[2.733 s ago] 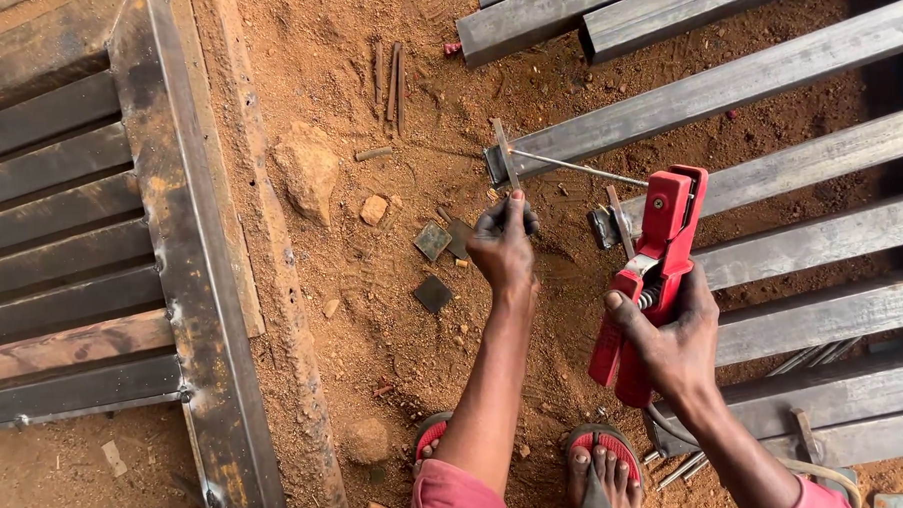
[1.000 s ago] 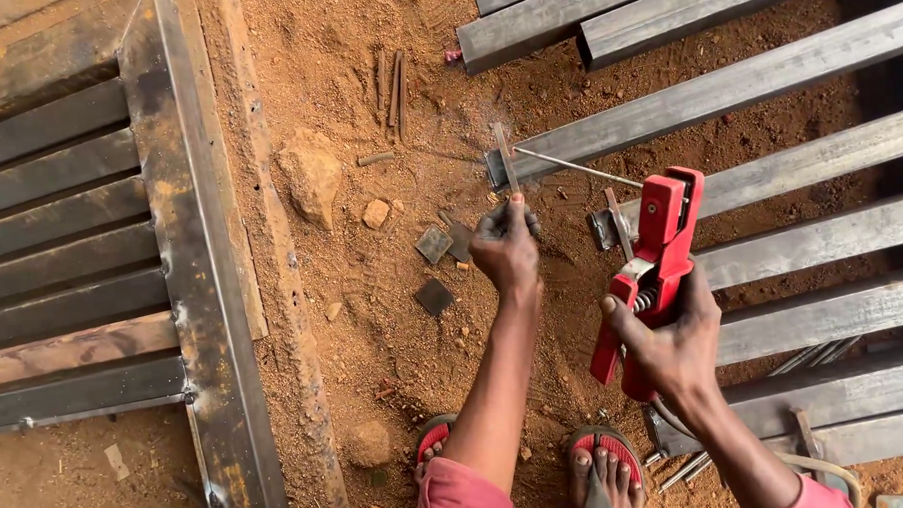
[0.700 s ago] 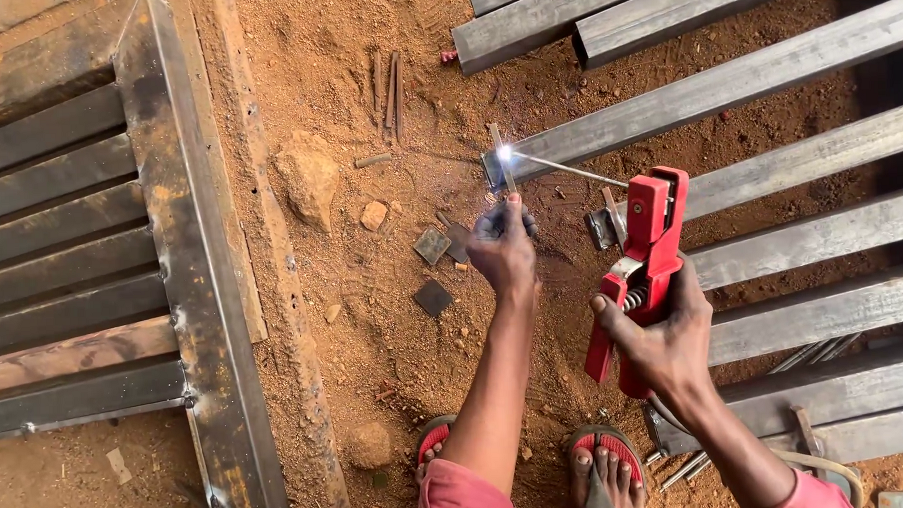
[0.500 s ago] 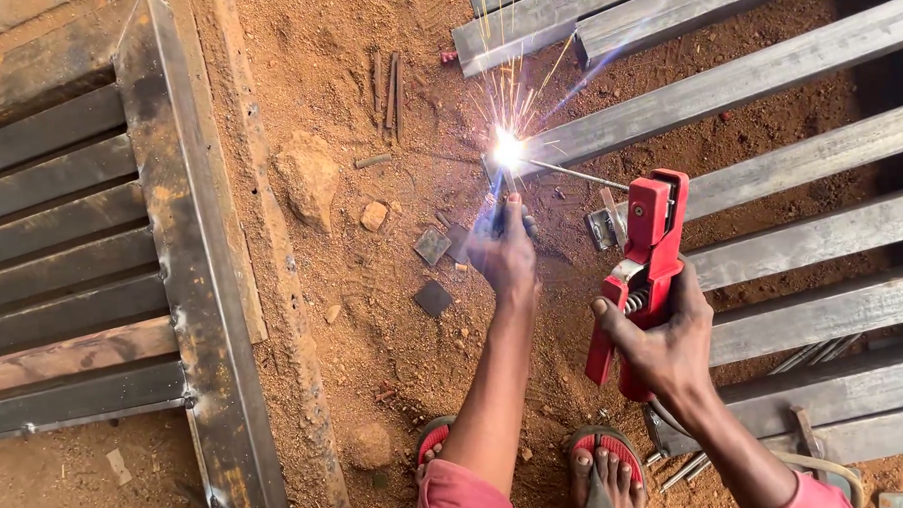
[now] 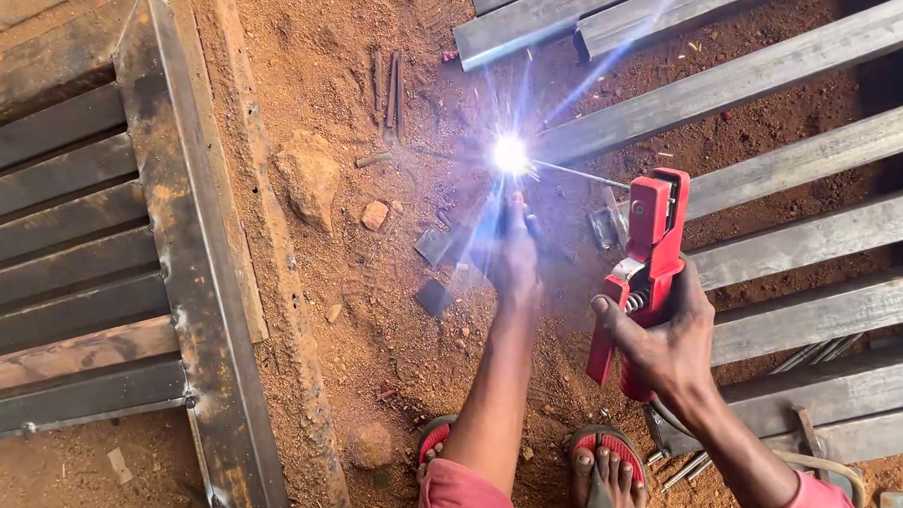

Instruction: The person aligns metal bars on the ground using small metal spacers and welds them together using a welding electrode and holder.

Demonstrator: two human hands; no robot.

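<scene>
Gripping red electrode holder (image 5: 644,267) | right hand (image 5: 665,342) | left hand (image 5: 513,252) by arc (image 5: 510,154)

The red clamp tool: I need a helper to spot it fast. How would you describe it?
Find the grey steel bars lying across the red dirt on the right. In front of them, the right hand grips the red electrode holder, the only bright red tool, its rod reaching the white arc.

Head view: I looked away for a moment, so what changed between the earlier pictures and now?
A bright arc has flared at the rod tip on the steel bar. The right hand still grips the red electrode holder; the left hand stays by the joint.
</scene>
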